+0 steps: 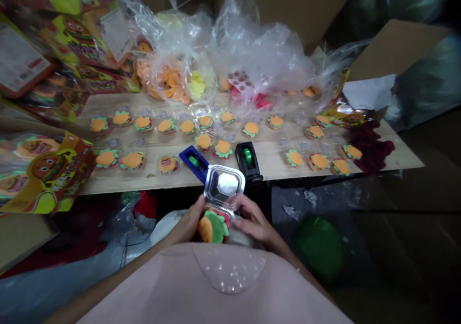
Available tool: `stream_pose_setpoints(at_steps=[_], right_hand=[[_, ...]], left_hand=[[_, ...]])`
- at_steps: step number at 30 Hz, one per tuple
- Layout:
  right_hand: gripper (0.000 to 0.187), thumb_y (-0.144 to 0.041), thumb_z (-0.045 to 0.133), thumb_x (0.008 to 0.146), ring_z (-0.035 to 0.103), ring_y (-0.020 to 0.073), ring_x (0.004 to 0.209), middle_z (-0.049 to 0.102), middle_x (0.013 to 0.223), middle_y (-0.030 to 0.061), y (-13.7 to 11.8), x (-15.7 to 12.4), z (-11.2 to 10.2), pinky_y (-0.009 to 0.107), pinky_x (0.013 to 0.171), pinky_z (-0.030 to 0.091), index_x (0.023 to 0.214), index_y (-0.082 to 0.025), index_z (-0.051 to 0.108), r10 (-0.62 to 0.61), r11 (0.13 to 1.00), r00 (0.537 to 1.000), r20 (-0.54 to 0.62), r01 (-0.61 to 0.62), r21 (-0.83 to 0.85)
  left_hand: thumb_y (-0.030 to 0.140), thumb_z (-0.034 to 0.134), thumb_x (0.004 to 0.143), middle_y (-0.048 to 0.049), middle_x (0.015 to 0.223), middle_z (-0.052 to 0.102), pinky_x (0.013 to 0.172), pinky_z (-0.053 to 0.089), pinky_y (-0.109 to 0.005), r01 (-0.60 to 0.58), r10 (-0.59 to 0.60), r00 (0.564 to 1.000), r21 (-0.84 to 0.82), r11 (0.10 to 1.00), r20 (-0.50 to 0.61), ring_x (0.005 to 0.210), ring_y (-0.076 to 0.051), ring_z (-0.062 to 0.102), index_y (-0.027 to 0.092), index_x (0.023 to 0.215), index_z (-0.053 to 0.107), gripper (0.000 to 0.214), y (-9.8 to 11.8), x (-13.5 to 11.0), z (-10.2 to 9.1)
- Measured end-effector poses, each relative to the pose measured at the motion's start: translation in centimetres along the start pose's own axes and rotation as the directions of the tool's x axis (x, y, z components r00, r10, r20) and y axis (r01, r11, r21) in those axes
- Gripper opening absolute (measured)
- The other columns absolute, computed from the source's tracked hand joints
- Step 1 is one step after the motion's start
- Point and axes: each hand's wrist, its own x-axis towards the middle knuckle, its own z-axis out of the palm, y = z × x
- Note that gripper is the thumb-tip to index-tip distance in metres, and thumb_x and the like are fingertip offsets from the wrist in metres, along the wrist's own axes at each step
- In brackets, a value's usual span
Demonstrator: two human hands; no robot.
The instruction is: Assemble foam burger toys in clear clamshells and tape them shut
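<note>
Both my hands hold one small clear plastic clamshell case (224,185) close to my body, below the table's front edge. Its lid stands open and tilted up. Inside the lower half sits a burger-shaped gummy (213,226) with an orange bun, a green layer and a red layer. My left hand (187,224) grips the case's left side with curled fingers. My right hand (254,222) grips its right side, thumb near the hinge.
A wooden table (273,159) carries several rows of burger gummies (223,148), a blue tape dispenser (193,162) and a black one (248,160). Clear plastic bags (252,55) of parts lie behind. Printed burger boxes (50,172) stack at the left. Cardboard (392,50) is at the right.
</note>
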Motion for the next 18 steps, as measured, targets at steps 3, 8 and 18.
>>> stream_pose_setpoints(at_steps=[3, 8, 18], right_hand=[[0.054, -0.053, 0.065, 0.072, 0.058, 0.0237, 0.098, 0.061, 0.106, 0.0063, 0.5, 0.8, 0.5, 0.037, 0.088, 0.043, 0.116, -0.024, 0.052, 0.105, 0.963, 0.992, -0.073, -0.084, 0.255], [0.048, -0.040, 0.072, 0.072, 0.058, 0.0217, 0.105, 0.062, 0.112, 0.0050, 1.8, 1.5, 1.0, 0.037, 0.094, 0.042, 0.115, -0.027, 0.055, 0.233, 0.943, 0.966, -0.107, -0.198, 0.268], [0.074, -0.032, 0.079, 0.065, 0.057, 0.0220, 0.109, 0.056, 0.126, 0.0065, 3.0, 1.3, 0.2, 0.038, 0.095, 0.042, 0.129, -0.028, 0.044, 0.234, 0.927, 0.971, -0.053, -0.207, 0.312]], left_hand=[[0.063, 0.040, 0.084, -0.0070, 0.085, 0.072, 0.083, 0.045, -0.030, -0.070, 0.072, 0.997, 0.147, 0.987, -0.009, 0.088, -0.024, 0.063, 0.013, 0.088, 0.072, 0.060, 0.9, -0.1, 0.0], [0.071, 0.041, 0.078, -0.0095, 0.088, 0.071, 0.081, 0.046, -0.034, 0.006, 0.003, 0.998, -0.151, 0.988, 0.057, 0.091, -0.026, 0.062, 0.013, 0.088, 0.070, 0.065, -0.2, 1.0, -0.1], [0.029, 0.074, 0.069, -0.0076, 0.109, 0.064, 0.081, 0.046, -0.031, -0.028, 0.091, 0.981, -0.343, 0.939, 0.171, 0.095, -0.023, 0.061, 0.020, 0.112, 0.058, 0.047, 1.4, 0.0, 0.3]])
